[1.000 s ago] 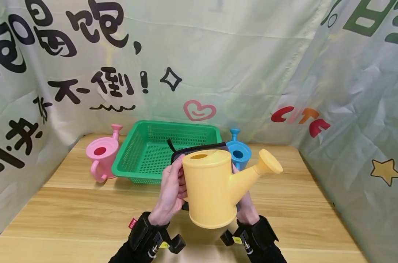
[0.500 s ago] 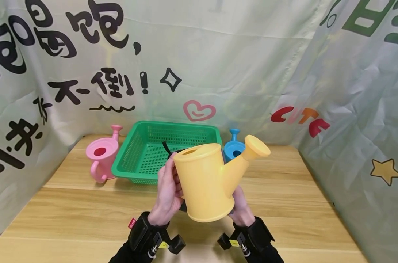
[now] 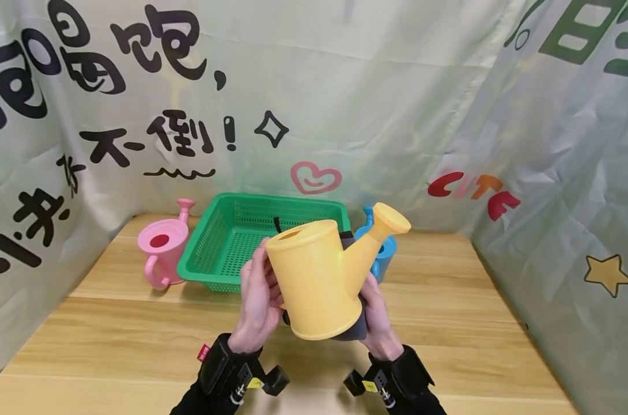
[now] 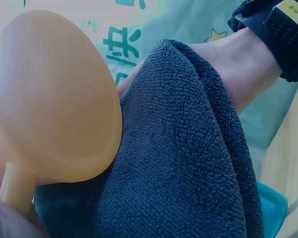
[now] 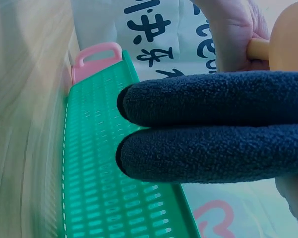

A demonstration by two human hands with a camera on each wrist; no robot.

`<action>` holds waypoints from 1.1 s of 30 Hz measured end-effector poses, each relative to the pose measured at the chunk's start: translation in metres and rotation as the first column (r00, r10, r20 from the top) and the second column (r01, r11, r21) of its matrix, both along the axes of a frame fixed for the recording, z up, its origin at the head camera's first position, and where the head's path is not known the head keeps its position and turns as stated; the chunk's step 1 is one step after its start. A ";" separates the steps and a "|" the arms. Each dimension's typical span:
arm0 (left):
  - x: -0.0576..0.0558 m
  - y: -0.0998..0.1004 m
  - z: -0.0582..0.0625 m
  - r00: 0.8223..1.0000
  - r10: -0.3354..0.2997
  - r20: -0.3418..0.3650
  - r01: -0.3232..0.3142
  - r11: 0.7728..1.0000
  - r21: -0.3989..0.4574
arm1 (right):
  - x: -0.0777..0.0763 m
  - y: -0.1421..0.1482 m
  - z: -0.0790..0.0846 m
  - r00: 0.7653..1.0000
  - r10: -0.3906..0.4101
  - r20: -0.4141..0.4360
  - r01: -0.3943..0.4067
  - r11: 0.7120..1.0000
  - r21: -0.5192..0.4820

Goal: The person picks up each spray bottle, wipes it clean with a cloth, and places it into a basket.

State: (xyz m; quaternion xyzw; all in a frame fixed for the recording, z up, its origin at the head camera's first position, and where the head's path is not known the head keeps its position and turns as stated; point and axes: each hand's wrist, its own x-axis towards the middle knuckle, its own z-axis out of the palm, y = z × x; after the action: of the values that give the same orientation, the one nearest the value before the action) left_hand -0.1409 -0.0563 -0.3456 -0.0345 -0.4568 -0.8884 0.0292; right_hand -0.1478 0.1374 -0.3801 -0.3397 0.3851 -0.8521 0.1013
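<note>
A yellow watering can (image 3: pixel 314 285) is held up above the table in the head view, tilted with its spout raised to the right. My left hand (image 3: pixel 257 302) grips it by the handle, which shows between the fingers in both wrist views. In my right hand (image 3: pixel 380 325) is a folded dark blue-grey towel (image 4: pixel 176 144), held against the far side of the can. The can hides most of the towel and my right fingers in the head view. From the right wrist, two thick folds of the towel (image 5: pixel 213 101) show with black edging.
Behind my hands stands a green perforated plastic basket (image 3: pixel 220 268). A pink watering can (image 3: pixel 161 253) sits to its left, and a blue watering can (image 3: pixel 384 253), partly hidden, to its right. Printed cloth walls (image 3: pixel 386 115) enclose the wooden table (image 3: pixel 112 346).
The yellow watering can has shifted left and up slightly and tilted, its spout rising. My right hand has moved a little left with the towel, which now shows below the can's base.
</note>
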 end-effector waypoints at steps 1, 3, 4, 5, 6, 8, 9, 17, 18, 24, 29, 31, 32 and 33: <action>0.000 0.000 0.000 1.000 0.001 0.001 -0.001 1.000 0.000 | 0.000 0.000 0.000 1.000 0.002 -0.001 -0.002 1.000 -0.002; 0.000 -0.001 0.000 1.000 0.003 0.003 -0.003 1.000 0.002 | 0.001 0.000 0.001 1.000 0.001 0.001 -0.001 1.000 -0.007; 0.000 -0.001 0.000 1.000 0.003 0.005 -0.003 1.000 0.002 | 0.001 0.000 0.001 1.000 -0.005 0.008 0.006 1.000 -0.009; 0.000 -0.001 0.000 1.000 0.004 0.004 -0.004 1.000 0.002 | 0.001 0.000 0.001 1.000 -0.013 0.019 0.014 1.000 -0.009; 0.000 -0.001 0.000 1.000 0.005 0.004 -0.005 1.000 0.005 | 0.002 0.000 0.001 0.999 -0.019 0.026 0.019 1.000 -0.013; 0.001 0.000 -0.001 1.000 0.008 0.006 -0.008 1.000 0.008 | 0.002 0.001 0.000 0.999 -0.033 0.039 0.033 0.999 -0.014; 0.001 0.000 -0.001 1.000 0.009 0.008 -0.009 1.000 0.008 | 0.002 0.001 0.000 0.998 -0.040 0.040 0.040 0.999 -0.011; 0.002 0.003 -0.005 1.000 0.013 0.027 -0.013 1.000 0.004 | 0.006 0.002 -0.002 0.996 -0.057 0.062 0.057 0.998 0.008; 0.001 0.003 -0.005 0.999 0.013 0.031 -0.013 1.000 0.004 | 0.007 0.002 -0.002 0.996 -0.053 0.067 0.053 0.999 0.006; 0.003 0.004 -0.010 0.999 0.014 0.047 -0.014 1.000 0.002 | 0.011 0.001 -0.006 0.998 -0.015 0.067 0.015 1.000 -0.004; 0.006 0.004 -0.013 0.998 0.013 0.054 -0.013 1.000 0.009 | 0.012 0.000 -0.010 0.998 -0.020 0.065 0.020 1.000 0.003; 0.007 0.004 -0.014 0.999 0.010 0.048 -0.010 1.000 0.008 | 0.013 0.000 -0.010 0.997 -0.025 0.069 0.025 1.000 0.002; 0.007 0.004 -0.014 0.999 0.008 0.045 -0.008 1.000 0.007 | 0.012 0.000 -0.011 0.998 -0.021 0.065 0.022 1.000 -0.002; 0.007 0.004 -0.014 0.999 0.006 0.040 -0.007 1.000 0.006 | 0.012 0.000 -0.011 0.998 -0.020 0.062 0.021 1.000 -0.004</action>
State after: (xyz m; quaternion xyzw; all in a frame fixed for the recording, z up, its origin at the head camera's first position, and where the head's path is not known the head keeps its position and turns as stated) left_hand -0.1338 -0.0526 -0.3597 -0.0151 -0.4545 -0.8903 0.0230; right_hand -0.1354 0.1370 -0.3906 -0.3096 0.3835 -0.8639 0.1037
